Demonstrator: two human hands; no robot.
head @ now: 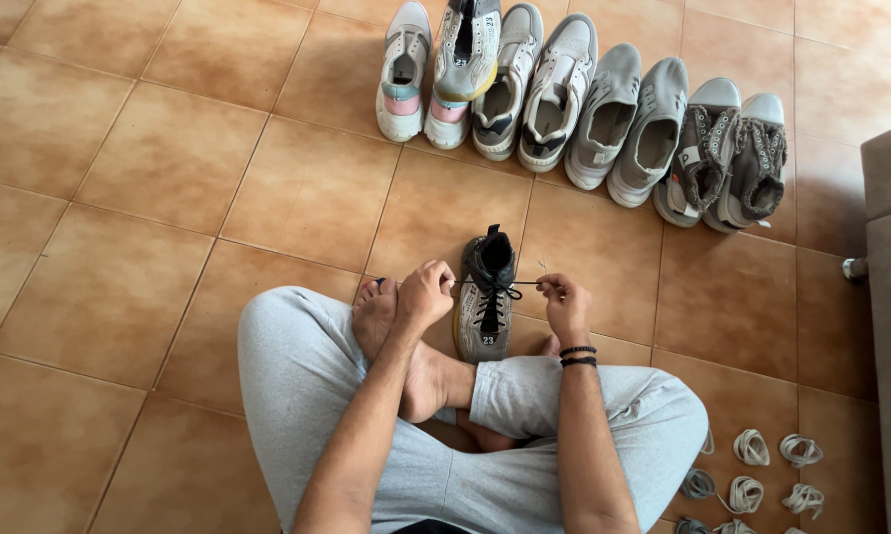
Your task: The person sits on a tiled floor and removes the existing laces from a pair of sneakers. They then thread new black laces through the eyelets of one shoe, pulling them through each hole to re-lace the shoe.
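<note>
Left hand (pixel 425 294) fingers pinched on black lace (pixel 490 287), right hand (pixel 566 302) likewise, over grey sneaker (pixel 485 316)

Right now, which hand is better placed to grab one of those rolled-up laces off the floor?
The right hand: the coiled laces lie beside the right knee, while the left hand is across the grey shoe.

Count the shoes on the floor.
10. Nine in the row at the top: eight side by side, one stacked on them. One dark shoe by the person's feet, its lace pulled taut. The stack may hide more.
</note>
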